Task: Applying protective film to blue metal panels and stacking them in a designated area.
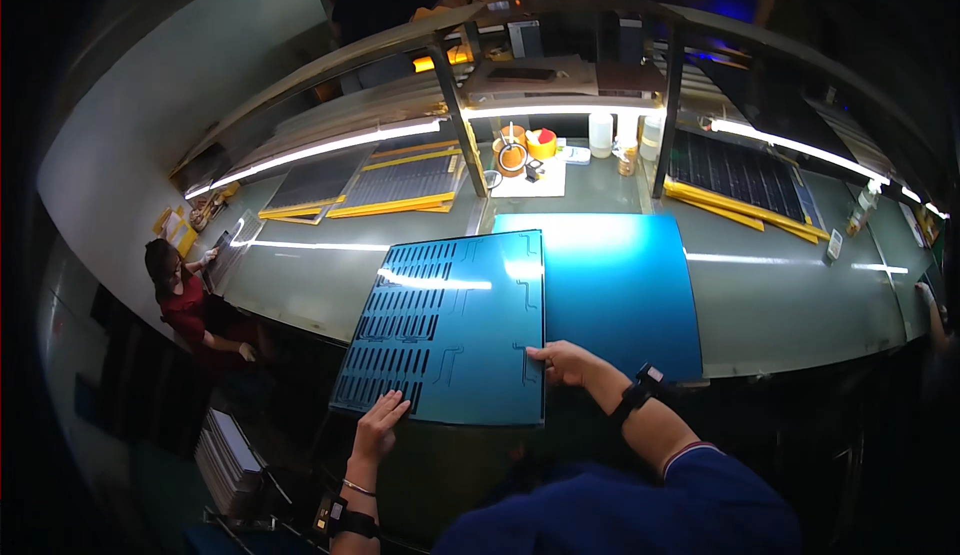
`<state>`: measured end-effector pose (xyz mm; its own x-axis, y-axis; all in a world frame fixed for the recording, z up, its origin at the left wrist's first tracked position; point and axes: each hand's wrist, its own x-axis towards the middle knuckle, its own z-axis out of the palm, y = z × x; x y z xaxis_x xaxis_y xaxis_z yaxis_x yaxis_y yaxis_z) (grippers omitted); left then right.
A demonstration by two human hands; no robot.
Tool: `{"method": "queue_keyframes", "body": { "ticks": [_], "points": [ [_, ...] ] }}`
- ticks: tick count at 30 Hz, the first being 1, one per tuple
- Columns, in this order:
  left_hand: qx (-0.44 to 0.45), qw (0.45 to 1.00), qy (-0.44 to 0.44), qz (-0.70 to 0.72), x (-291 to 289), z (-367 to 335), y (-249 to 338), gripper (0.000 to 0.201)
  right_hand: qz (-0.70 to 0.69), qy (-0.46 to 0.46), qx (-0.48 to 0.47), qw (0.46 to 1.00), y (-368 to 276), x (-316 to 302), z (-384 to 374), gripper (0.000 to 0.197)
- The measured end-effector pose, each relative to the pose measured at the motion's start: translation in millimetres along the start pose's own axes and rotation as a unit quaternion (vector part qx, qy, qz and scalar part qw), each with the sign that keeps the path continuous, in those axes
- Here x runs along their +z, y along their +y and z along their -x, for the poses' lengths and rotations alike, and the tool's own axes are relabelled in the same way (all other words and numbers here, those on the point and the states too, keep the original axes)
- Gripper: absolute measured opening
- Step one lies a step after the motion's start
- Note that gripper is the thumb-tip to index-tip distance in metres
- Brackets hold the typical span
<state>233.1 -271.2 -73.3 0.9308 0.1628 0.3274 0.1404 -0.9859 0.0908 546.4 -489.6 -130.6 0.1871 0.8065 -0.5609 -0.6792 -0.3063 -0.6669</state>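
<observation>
A glossy, flat blue sheet with rows of dark slots and thin bent lines (480, 325) is in front of me, tilted a little, its near edge out past the bench. My left hand (376, 427) grips its near left edge, fingers lying over the top; the thumb is hidden. At the right edge my right hand (566, 363) pinches the sheet, thumb on top and the other fingers partly hidden beneath. Behind and to the right, a plain bright blue sheet (625, 295) lies on the bench, partly covered by the patterned one.
The grey bench (780, 310) runs left and right. Dark panels with yellow edges lie at back left (400, 183) and back right (745, 180). Orange tape rolls (541, 143) and a white bottle (600, 135) stand under the lit shelf. A person in red (200, 305) works at left.
</observation>
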Motion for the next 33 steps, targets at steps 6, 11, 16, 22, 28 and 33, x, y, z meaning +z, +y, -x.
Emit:
{"method": "queue_keyframes", "body": {
  "ticks": [6,11,16,22,28,33],
  "points": [
    [-0.094,0.921,-0.170,0.339,1,-50,68,0.079,-0.043,0.099,0.001,0.994,47,23,-30,0.026],
    [-0.119,0.967,-0.191,0.118,50,-60,125,0.052,-0.068,0.052,0.018,0.996,76,44,-45,0.024],
    [-0.106,0.974,-0.161,0.119,62,-55,130,0.042,-0.073,0.021,0.017,0.997,75,43,-28,0.026],
    [-0.089,0.975,-0.155,0.131,54,-60,121,0.044,-0.122,0.024,0.044,0.991,63,49,-19,0.047],
    [-0.131,0.957,-0.163,0.199,49,-69,117,0.036,-0.141,-0.040,0.057,0.988,67,48,-21,0.048],
    [-0.137,0.960,-0.229,0.088,46,-110,109,0.019,-0.169,-0.023,0.011,0.985,79,52,-31,0.030]
  ]
}}
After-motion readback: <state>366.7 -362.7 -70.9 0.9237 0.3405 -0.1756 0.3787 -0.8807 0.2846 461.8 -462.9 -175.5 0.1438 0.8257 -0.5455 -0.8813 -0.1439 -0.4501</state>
